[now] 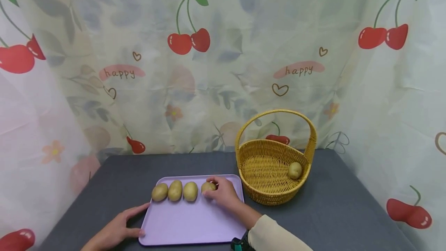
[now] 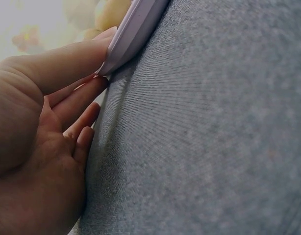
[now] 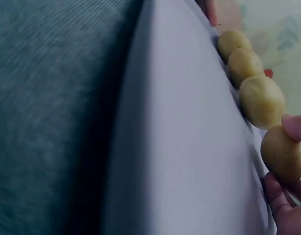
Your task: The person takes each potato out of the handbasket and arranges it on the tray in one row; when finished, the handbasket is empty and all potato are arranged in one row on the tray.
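My right hand pinches a potato between thumb and fingers at the far right part of the lilac tray. To its left, three more potatoes sit in a row along the tray's far edge. My left hand lies at the tray's left side, its thumb and a finger spread and touching the rim. In the left wrist view its other fingers are relaxed over the cloth, holding nothing. Another potato is inside the wicker basket, against its right wall.
The basket stands just right of the tray, its tall arched handle rising above it. A dark grey cloth covers the table. Printed curtains hang behind and on both sides.
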`<state>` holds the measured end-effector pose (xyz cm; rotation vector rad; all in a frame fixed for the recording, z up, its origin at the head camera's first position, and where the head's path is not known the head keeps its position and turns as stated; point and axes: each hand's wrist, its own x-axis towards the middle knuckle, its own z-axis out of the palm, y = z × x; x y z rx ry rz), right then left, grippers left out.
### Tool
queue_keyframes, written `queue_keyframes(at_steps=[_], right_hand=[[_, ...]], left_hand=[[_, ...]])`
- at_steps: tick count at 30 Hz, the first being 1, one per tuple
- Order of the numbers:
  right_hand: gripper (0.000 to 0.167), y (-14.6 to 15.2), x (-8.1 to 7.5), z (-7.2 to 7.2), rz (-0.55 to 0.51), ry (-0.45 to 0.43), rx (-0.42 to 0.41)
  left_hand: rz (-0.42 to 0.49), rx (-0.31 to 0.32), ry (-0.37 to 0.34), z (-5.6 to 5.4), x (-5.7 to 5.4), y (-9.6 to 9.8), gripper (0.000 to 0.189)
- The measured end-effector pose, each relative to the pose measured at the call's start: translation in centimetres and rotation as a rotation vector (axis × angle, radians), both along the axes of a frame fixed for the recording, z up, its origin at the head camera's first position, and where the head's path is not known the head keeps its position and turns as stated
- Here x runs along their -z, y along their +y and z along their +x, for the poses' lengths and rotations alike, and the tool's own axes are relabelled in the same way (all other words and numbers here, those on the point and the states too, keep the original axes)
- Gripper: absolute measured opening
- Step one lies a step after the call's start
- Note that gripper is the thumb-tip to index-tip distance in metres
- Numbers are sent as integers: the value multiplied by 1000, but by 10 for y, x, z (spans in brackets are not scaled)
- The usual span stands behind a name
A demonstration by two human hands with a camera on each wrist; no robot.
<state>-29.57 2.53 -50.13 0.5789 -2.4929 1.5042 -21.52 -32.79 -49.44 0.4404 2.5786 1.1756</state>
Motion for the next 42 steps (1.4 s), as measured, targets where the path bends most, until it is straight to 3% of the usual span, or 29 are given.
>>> queue_keyframes(at_steps=[4, 13, 26, 36, 42], right_hand=[[36, 2, 1, 2, 61, -6, -2], [47, 14, -11, 2, 182, -67, -121], [43, 0, 2, 4, 147, -49, -10], [44, -10, 4, 3, 174, -23, 48], [49, -8, 4, 5, 190, -10, 56]], left_hand=[[16, -12, -13, 1, -2, 2, 76], [26, -34, -36, 2, -1, 0, 76], [30, -36, -45, 0, 0, 0, 76], [18, -4, 12, -1, -1, -1, 75], [6, -27, -34, -1, 2, 0, 75]])
